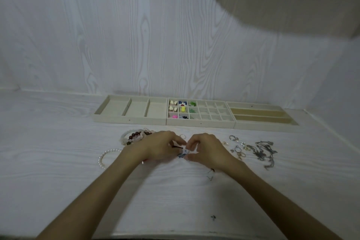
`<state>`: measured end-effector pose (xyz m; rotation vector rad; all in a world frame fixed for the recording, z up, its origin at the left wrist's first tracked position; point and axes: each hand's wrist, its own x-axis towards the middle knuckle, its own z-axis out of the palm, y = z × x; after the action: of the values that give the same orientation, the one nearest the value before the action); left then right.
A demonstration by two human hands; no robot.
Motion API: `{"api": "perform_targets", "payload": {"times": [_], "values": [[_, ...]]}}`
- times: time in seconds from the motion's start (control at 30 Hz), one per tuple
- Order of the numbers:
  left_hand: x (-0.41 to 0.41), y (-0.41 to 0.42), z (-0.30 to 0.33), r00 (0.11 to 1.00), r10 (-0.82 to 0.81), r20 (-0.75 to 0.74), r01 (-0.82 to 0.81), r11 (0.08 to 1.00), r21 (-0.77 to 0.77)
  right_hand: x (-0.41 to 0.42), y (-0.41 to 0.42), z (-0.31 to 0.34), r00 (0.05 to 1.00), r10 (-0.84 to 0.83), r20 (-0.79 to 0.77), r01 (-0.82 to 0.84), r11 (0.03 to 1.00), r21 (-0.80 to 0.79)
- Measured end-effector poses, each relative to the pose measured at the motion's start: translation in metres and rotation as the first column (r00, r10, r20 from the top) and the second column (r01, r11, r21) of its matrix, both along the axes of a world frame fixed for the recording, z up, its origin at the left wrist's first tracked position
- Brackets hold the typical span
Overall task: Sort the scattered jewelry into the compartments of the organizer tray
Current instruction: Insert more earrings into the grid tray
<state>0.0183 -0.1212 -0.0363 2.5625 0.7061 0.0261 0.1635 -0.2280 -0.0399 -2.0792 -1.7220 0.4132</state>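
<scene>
A pearl bracelet [106, 157] is lying farthest left on the white wood-grain table [58, 161], and just beyond it a cluster of beaded bracelets [134, 136] (pale pink, white and dark red-brown beads) is being partly covered by the left hand [155, 147]. That hand's fingers are being curled inward, and a thin dark piece is being pinched at their tips. Between the two hands a small blue-and-white jewelry piece [184, 153] is being held just above the tabletop; the right hand [206, 150] is also being kept curled, its fingertips meeting that same piece. Further right, a scatter of rings [236, 145] is lying loose, then a tangle of silver chains [265, 152]. Behind everything, against the wall, three beige trays are being kept side by side: a three-compartment tray [130, 110], a grid organizer tray [200, 113] with colourful earrings [182, 109] in its left cells, and a long-slot tray [263, 116]. No writing or brand can be read anywhere.
</scene>
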Motion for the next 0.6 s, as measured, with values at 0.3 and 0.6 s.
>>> {"api": "perform_targets", "payload": {"times": [0.3, 0.6], "values": [[-0.005, 0.000, 0.012, 0.980, 0.022, 0.198, -0.006, 0.997, -0.081, 0.006, -0.002, 0.015, 0.921, -0.027, -0.387, 0.059, 0.996, 0.072], [0.005, 0.019, 0.037, 0.869, 0.233, 0.435, -0.087, 0.940, -0.329, 0.026, 0.017, 0.044, 0.766, -0.065, -0.640, 0.050, 0.998, -0.041]]}}
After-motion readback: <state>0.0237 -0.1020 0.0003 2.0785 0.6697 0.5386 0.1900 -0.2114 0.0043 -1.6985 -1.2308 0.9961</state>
